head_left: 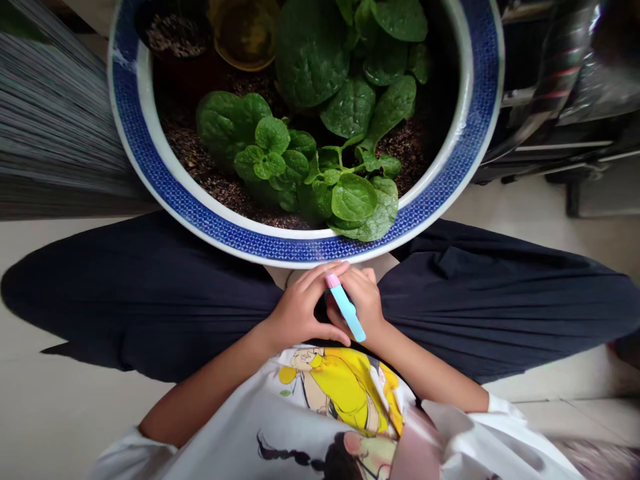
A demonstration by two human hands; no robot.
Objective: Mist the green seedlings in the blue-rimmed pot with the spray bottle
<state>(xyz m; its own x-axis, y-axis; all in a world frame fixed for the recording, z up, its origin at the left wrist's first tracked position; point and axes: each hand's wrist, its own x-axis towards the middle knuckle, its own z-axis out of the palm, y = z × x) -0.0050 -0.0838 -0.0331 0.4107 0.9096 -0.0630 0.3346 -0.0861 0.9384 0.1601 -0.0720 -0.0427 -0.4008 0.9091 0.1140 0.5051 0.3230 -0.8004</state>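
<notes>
My two hands meet low in the middle, just below the rim of a large bowl. My right hand (pixel 367 293) is curled shut, with a slim light-blue stick (pixel 349 312) at it. The stick has a pink end and a small bump along one side; its exact kind is unclear. The pink end points up toward the bowl and the blue end slants down to the right. My left hand (pixel 303 303) curves with thumb and fingers apart. Its fingertips rest by the pink end and against the right hand, while its thumb reaches under toward the stick's lower part.
A blue-patterned white bowl (pixel 295 250) of dark soil holds green leafy plants (pixel 350 193), some leaves overhanging its front rim. Inside at the back stand a yellowish container (pixel 245 33) and a dark pot (pixel 173 33). Grey strands (pixel 55 120) hang left; metal framework (pixel 555 100) stands right.
</notes>
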